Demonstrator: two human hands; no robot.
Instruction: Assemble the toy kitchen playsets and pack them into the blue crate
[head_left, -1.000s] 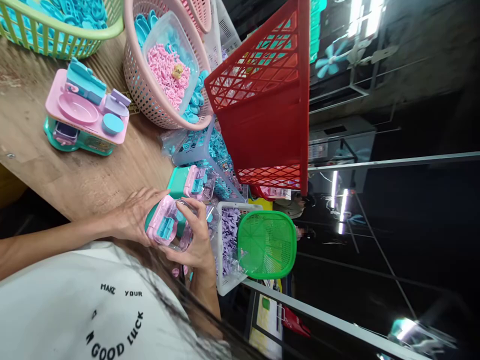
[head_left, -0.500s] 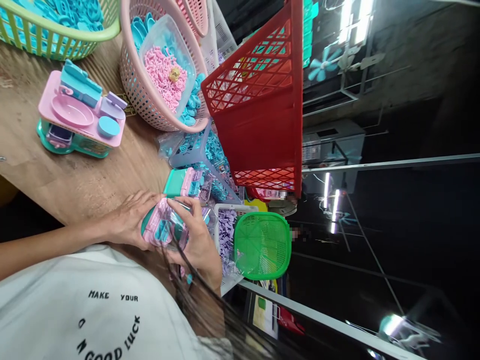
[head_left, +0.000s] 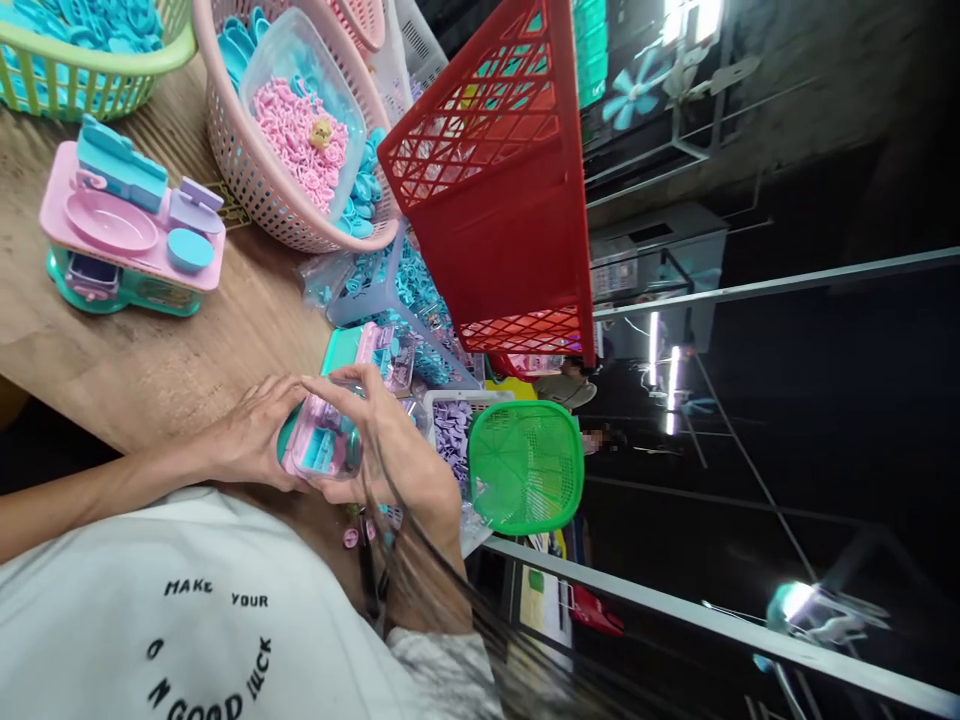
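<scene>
Both hands are closed around a small toy kitchen set (head_left: 321,450) with a teal base, pink top and blue parts. My left hand (head_left: 259,425) grips it at the teal base. My right hand (head_left: 401,440) wraps over its clear cover, with thumb and fingers on opposite edges. Strands of dark hair hang across the right hand and hide part of it. Just beyond the hands is a second, similar covered toy set (head_left: 346,348). Farther off on the wooden table (head_left: 247,330) stands an uncovered toy kitchen (head_left: 135,230) with a pink top and a basin.
A pink basket (head_left: 300,215) holds a clear tub of pink pieces (head_left: 292,140). A green basket (head_left: 90,75) of blue parts, a tilted red crate (head_left: 495,240), a translucent bin (head_left: 367,300), purple pieces (head_left: 452,440) and a bright green basket (head_left: 525,470) stand around the table.
My right hand has shifted over the clear cover of the held toy set and now covers more of it. The left hand keeps its grip. The view has moved slightly.
</scene>
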